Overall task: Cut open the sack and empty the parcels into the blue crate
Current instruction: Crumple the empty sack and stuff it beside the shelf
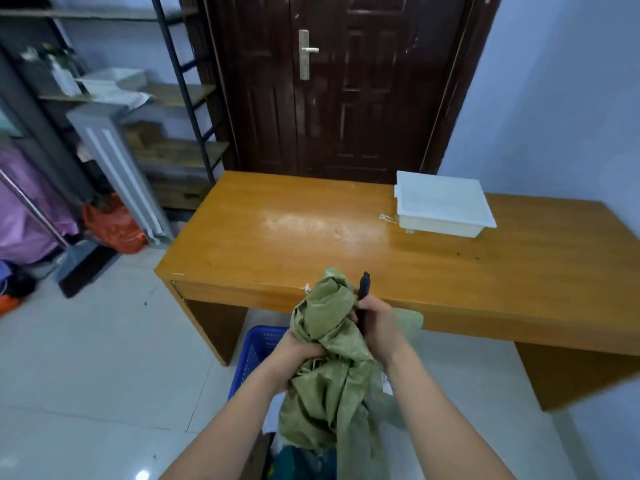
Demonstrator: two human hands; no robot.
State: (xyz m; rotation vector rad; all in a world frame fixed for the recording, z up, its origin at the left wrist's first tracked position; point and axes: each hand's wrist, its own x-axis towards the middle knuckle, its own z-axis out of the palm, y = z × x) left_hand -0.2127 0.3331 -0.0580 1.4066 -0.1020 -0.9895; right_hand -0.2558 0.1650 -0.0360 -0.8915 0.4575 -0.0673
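Observation:
A crumpled green woven sack hangs in front of me, bunched at the top and held up over the blue crate on the floor. My left hand grips the sack's gathered left side. My right hand holds a dark knife-like tool that points upward, and it also presses against the sack's upper right. Most of the crate is hidden behind the sack and my arms. At the sack's lower end some dark teal and grey items show; I cannot tell what they are.
A long orange wooden desk stands just beyond the sack, with a white lidded box on its back right. A dark door is behind it. Shelves, a grey panel and an orange bag stand at the left on the tiled floor.

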